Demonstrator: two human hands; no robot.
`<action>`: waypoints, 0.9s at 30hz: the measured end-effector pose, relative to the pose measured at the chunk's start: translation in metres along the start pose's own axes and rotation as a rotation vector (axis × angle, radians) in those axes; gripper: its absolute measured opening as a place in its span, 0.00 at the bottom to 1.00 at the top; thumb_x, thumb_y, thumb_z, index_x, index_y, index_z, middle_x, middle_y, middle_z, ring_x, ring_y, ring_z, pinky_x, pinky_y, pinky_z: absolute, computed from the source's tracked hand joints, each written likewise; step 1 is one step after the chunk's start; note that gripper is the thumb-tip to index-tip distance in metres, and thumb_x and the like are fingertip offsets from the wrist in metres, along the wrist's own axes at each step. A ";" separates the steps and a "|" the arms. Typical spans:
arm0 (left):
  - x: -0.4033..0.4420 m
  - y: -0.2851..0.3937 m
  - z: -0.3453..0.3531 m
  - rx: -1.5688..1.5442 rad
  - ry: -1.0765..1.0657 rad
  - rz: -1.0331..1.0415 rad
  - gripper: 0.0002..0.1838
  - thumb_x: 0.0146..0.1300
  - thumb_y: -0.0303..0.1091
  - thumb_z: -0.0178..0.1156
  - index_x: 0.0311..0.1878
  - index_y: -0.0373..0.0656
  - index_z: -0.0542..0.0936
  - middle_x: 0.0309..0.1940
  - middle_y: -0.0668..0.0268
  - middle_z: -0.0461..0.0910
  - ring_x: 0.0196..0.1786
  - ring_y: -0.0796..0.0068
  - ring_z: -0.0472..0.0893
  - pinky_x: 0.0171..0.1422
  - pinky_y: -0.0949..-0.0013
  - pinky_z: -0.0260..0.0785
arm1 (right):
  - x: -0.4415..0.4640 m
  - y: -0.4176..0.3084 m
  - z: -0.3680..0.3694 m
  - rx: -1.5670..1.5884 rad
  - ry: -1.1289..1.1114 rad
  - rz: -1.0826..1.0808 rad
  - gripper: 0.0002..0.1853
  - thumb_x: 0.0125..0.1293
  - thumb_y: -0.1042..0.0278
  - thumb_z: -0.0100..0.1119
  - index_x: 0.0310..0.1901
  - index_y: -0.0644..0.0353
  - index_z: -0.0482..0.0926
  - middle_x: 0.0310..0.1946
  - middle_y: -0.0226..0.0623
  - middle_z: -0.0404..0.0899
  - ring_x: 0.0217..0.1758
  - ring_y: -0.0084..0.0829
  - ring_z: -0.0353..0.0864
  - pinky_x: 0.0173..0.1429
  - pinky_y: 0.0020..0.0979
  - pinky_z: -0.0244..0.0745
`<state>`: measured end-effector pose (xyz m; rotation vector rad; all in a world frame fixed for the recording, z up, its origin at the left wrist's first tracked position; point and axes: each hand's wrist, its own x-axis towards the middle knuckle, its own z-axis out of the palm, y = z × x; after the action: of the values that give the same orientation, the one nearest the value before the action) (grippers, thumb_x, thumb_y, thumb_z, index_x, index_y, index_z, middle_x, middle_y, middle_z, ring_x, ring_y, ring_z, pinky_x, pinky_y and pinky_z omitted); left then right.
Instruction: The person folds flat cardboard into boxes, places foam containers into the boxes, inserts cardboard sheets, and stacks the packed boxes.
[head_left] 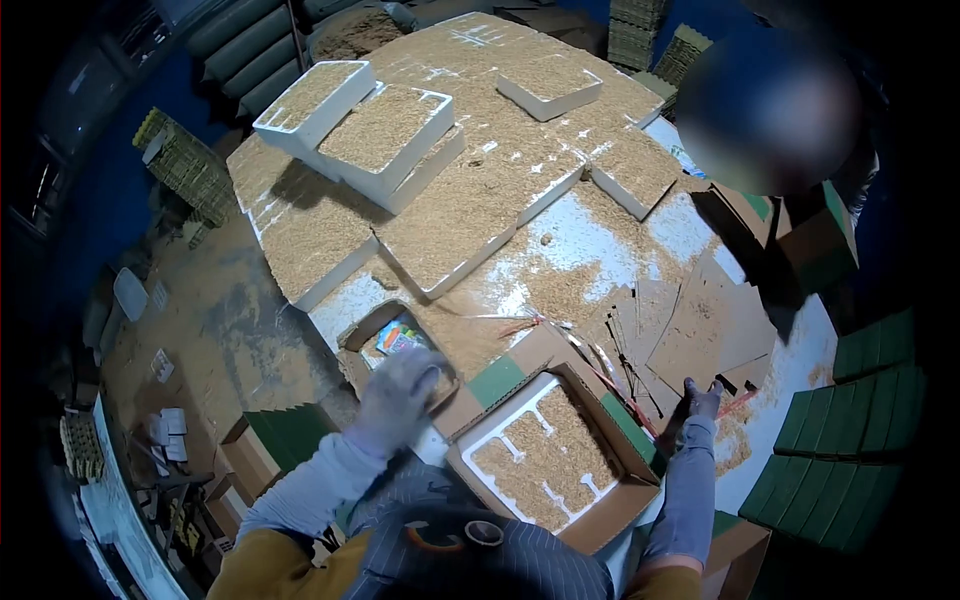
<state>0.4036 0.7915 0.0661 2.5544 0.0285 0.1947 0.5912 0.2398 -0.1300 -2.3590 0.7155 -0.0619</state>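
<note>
My left hand (405, 392), gloved and blurred, is over the near edge of a small cardboard box (360, 335). Colourful printed packets (398, 337) lie inside that box. Whether the hand's fingers grip anything is unclear. My right hand (703, 400), with fingers apart, is at the near edge of some flat brown cardboard sheets (708, 325); no held thing shows in it. Between my hands, close to my body, stands an open cardboard box (610, 515) with green flaps. It contains a white foam tray (487, 470) filled with sawdust-like material (550, 455).
Sawdust-filled white trays (450, 235) cover the table's far part, some stacked at left. Green cartons (830, 420) are piled at right. A person (770, 110) is at the far right beside an open box (815, 235). Red and white straps (600, 365) lie mid-table.
</note>
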 end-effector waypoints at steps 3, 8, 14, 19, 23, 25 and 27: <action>0.008 -0.078 0.025 0.372 0.069 -0.162 0.21 0.60 0.45 0.67 0.50 0.42 0.78 0.44 0.56 0.77 0.46 0.56 0.79 0.54 0.57 0.72 | -0.008 0.010 -0.017 0.430 -0.010 0.056 0.27 0.58 0.63 0.74 0.54 0.65 0.73 0.45 0.45 0.80 0.46 0.37 0.79 0.53 0.34 0.73; 0.021 -0.109 0.040 0.267 -0.090 -0.427 0.22 0.57 0.49 0.69 0.43 0.40 0.80 0.42 0.56 0.78 0.49 0.54 0.78 0.54 0.56 0.71 | -0.074 -0.006 -0.078 0.742 0.103 -0.108 0.18 0.69 0.67 0.62 0.55 0.67 0.76 0.40 0.38 0.81 0.40 0.26 0.78 0.45 0.27 0.73; 0.012 -0.117 0.039 0.056 0.008 -0.377 0.20 0.55 0.46 0.72 0.35 0.38 0.79 0.37 0.55 0.77 0.44 0.54 0.79 0.50 0.55 0.70 | -0.204 -0.038 -0.142 0.702 0.229 -0.130 0.16 0.72 0.66 0.58 0.56 0.65 0.75 0.28 0.21 0.65 0.28 0.13 0.58 0.32 0.20 0.55; 0.019 -0.134 0.046 0.034 -0.143 -0.392 0.21 0.55 0.46 0.73 0.35 0.36 0.79 0.37 0.54 0.77 0.44 0.54 0.80 0.48 0.56 0.70 | -0.267 -0.036 -0.163 0.693 0.294 -0.129 0.16 0.72 0.64 0.59 0.55 0.63 0.76 0.28 0.22 0.66 0.28 0.14 0.59 0.32 0.19 0.53; 0.022 -0.109 0.016 -0.033 -0.173 -0.425 0.16 0.56 0.42 0.72 0.39 0.38 0.84 0.38 0.55 0.79 0.45 0.56 0.80 0.48 0.58 0.70 | -0.303 -0.045 -0.173 0.583 0.395 -0.144 0.16 0.72 0.63 0.58 0.55 0.64 0.76 0.32 0.27 0.69 0.33 0.18 0.65 0.37 0.22 0.58; 0.018 -0.057 -0.016 -0.023 0.179 -0.069 0.11 0.59 0.40 0.68 0.39 0.45 0.85 0.40 0.60 0.79 0.49 0.59 0.78 0.54 0.59 0.70 | -0.327 -0.055 -0.181 0.432 0.516 -0.226 0.17 0.72 0.64 0.57 0.56 0.66 0.76 0.41 0.36 0.78 0.42 0.26 0.76 0.47 0.26 0.71; 0.015 0.007 -0.035 0.093 0.170 0.300 0.12 0.58 0.38 0.69 0.43 0.43 0.85 0.40 0.62 0.79 0.50 0.61 0.78 0.54 0.58 0.71 | -0.342 -0.040 -0.179 0.032 0.626 -0.474 0.13 0.73 0.71 0.53 0.55 0.66 0.77 0.46 0.40 0.80 0.49 0.31 0.78 0.50 0.33 0.74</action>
<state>0.4132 0.8058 0.1010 2.6172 -0.2887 0.5366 0.2794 0.3345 0.0817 -2.4317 0.3991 -1.0394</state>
